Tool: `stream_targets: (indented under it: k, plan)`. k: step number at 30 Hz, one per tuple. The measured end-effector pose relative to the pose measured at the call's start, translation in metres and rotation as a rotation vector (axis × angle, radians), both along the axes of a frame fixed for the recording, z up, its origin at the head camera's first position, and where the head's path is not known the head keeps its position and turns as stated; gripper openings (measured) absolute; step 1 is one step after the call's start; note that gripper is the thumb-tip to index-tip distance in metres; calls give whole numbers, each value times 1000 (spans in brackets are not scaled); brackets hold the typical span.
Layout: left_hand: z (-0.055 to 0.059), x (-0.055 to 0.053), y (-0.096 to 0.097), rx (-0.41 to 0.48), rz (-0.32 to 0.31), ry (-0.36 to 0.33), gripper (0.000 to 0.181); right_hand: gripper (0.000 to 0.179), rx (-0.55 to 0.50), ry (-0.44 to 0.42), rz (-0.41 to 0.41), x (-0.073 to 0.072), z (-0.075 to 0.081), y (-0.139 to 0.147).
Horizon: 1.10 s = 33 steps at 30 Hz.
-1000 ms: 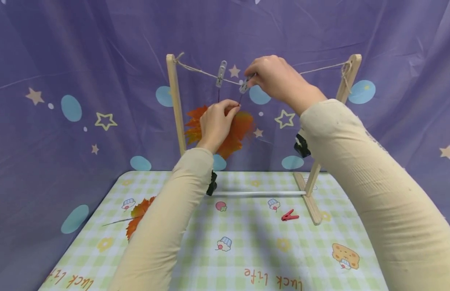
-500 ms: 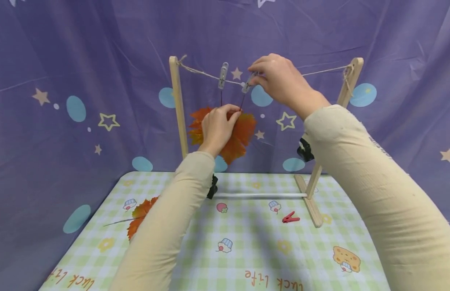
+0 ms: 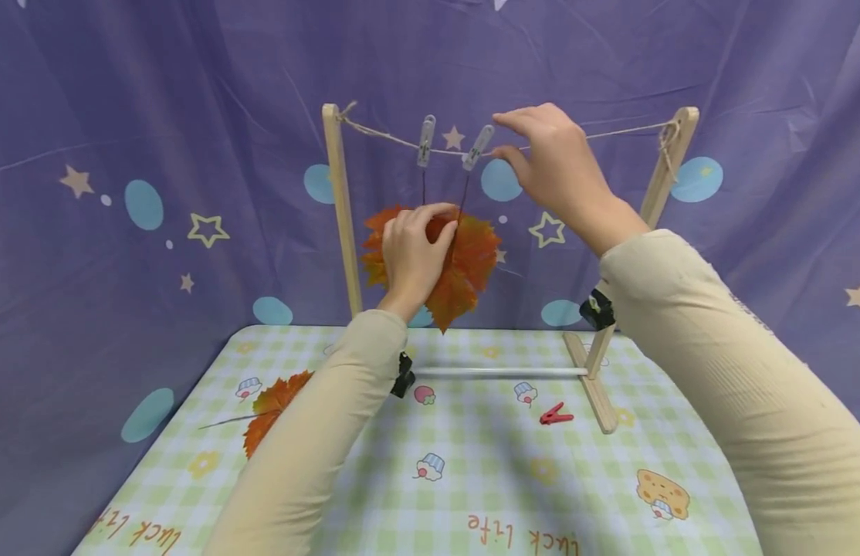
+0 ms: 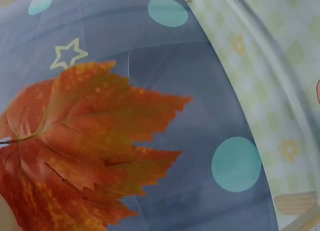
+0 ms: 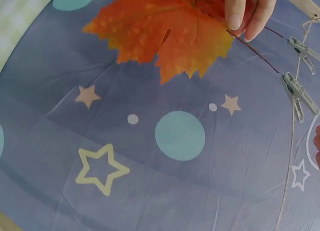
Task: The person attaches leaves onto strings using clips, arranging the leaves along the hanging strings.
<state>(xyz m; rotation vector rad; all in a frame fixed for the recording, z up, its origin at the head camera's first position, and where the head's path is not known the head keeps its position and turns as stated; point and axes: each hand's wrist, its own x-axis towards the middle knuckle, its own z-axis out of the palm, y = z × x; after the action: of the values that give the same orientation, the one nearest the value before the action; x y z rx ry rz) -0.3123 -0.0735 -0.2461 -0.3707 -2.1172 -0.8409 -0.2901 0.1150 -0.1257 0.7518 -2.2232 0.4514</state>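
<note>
Here's the right hand point(image 3: 558, 158), thumb and forefinger spread with nothing between them, just beside the slanting clear clip point(image 3: 479, 148) on the string point(image 3: 628, 133)! That clip bites a dark stem point(image 3: 465, 191), and from it hangs the orange leaf point(image 3: 468, 270), up in the air before the purple curtain point(image 3: 194, 100). Over to the left hand point(image 3: 412, 251): it's raised in front of the leaf, fingers gently curved, thumb and forefinger parted right by that stem (the right wrist view shows the gap between the tips nicely). Along the line, a nearly upright clip point(image 3: 426, 141) has another stem, with a second leaf point(image 3: 376, 251) partly behind the left hand. The string spans two wooden posts point(image 3: 343, 201), a white rod point(image 3: 499, 372) meeting the right one low down. On the checked table point(image 3: 485, 494), a third leaf point(image 3: 269, 405) lies partly hidden by the left sleeve point(image 3: 312, 432), and a red clip point(image 3: 556, 415) rests near the right post's foot.
</note>
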Motion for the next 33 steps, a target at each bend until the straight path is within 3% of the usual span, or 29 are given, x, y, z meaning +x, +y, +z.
stream_targets:
  k: [4, 18, 33]
  plan:
    - [-5, 5, -4, 22, -9, -6, 30, 37, -65, 72, 40, 0, -10, 6]
    - [-19, 26, -18, 69, -162, 22, 36, 32, -215, 269, 146, 5, -44, 20]
    - [-24, 55, -32, 164, -264, 74, 32, 27, -278, 293, 160, 19, -71, 27]
